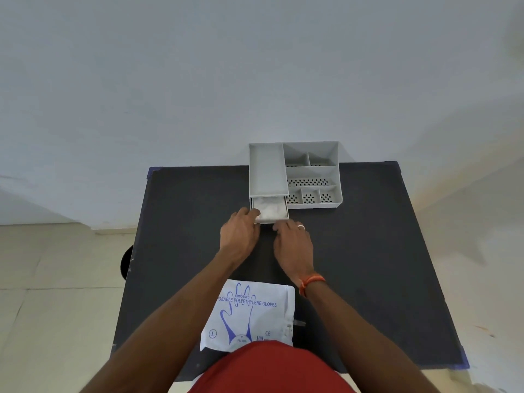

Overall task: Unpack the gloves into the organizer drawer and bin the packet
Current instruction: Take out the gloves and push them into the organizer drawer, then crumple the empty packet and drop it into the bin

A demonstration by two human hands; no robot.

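Observation:
A grey desk organizer (312,171) stands at the far middle of the black table. Its drawer (280,219) is pulled partly out at the lower left and holds a wad of clear white gloves (269,209). My left hand (239,234) rests at the drawer's front left corner, fingers curled against the gloves and the drawer edge. My right hand (292,245) sits just in front of the drawer's front face, fingertips touching it. The flat white glove packet (249,313) with blue print lies on the table near my body, between my forearms.
The black table (382,265) has blue tape at its corners and stands against a pale wall. A dark round object (126,262) shows beside the table's left edge, above a tiled floor. The organizer's open compartments look bare.

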